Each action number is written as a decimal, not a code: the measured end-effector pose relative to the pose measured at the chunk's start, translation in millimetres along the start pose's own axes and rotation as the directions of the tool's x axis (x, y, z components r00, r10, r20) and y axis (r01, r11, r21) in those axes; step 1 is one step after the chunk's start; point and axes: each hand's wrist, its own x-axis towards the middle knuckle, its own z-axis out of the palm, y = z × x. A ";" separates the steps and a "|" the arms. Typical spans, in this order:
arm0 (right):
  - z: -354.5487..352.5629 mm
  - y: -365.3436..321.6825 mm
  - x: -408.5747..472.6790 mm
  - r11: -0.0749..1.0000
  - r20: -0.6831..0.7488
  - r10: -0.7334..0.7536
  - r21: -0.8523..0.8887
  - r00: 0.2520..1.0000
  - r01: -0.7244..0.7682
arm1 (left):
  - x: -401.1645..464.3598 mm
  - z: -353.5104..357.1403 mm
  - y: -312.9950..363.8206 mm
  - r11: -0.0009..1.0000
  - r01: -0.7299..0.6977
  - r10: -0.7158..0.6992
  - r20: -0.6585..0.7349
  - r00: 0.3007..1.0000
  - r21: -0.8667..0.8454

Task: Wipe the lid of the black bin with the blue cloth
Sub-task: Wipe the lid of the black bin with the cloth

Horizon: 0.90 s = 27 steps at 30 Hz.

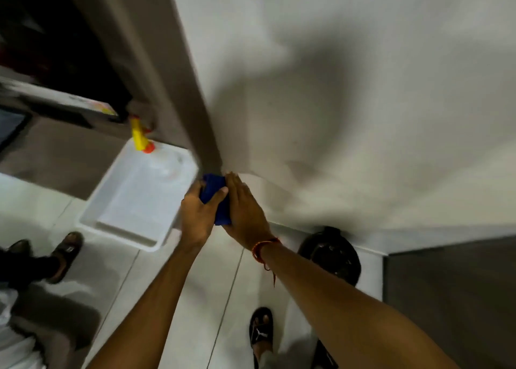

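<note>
The blue cloth (216, 198) is bunched between both my hands in mid-air, near the corner where the white wall meets a grey door frame. My left hand (198, 215) grips it with fingers and thumb curled round it. My right hand (245, 209) lies flat against the cloth's right side, fingers straight. The black bin (332, 254) stands on the floor against the wall, below and right of my hands, its round dark lid partly hidden behind my right forearm. The frame is blurred.
A white rectangular tray-like container (134, 195) sits on the floor to the left, with a yellow and orange spray bottle (139, 137) at its far end. Another person's sandalled feet (55, 254) stand at the left. My own sandalled foot (261, 332) is below. A dark panel (452, 299) is at right.
</note>
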 end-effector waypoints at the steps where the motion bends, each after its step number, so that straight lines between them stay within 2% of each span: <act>1: -8.6 22.2 -15.0 0.999 -0.030 0.050 -0.009 0.998 -0.050 | -8.4 23.6 -2.0 0.999 0.017 -0.015 0.058 0.998 -0.044; 3: -22.0 65.7 -48.9 0.990 -0.040 0.143 -0.016 0.989 -0.144 | -23.4 66.7 -14.0 0.996 0.068 -0.058 0.161 0.985 -0.057; 6: -24.3 152.3 -110.3 0.949 0.013 0.314 0.016 0.949 -0.314 | -43.4 147.9 -64.3 0.991 0.123 -0.134 0.319 0.938 0.055; 9: -11.3 239.0 -173.7 0.872 0.038 0.485 0.058 0.873 -0.487 | -64.9 216.9 -139.6 0.977 0.071 -0.153 0.436 0.887 0.200; 13: 12.3 353.6 -242.9 0.737 0.062 0.671 0.054 0.739 -0.674 | -85.4 288.7 -267.2 0.858 -0.129 -0.217 0.580 0.785 0.496; 17: 43.4 460.8 -268.1 0.659 -0.044 0.750 0.122 0.660 -0.742 | -85.6 338.7 -381.2 0.670 -0.394 -0.246 0.689 0.681 0.629; 19: 56.8 505.1 -265.7 0.665 -0.092 0.747 0.108 0.658 -0.739 | -84.9 360.4 -414.7 0.646 -0.428 -0.230 0.696 0.680 0.632; 22: 76.2 550.6 -251.6 0.707 -0.110 0.703 0.012 0.702 -0.707 | -84.9 388.5 -445.8 0.689 -0.418 -0.206 0.713 0.670 0.592; 25: 102.9 573.1 -246.4 0.757 -0.020 0.645 -0.122 0.764 -0.642 | -88.5 399.2 -468.6 0.715 -0.404 -0.218 0.732 0.646 0.570; 27: 120.1 577.6 -258.0 0.774 -0.009 0.622 -0.139 0.783 -0.617 | -90.9 399.7 -477.3 0.728 -0.411 -0.200 0.743 0.639 0.549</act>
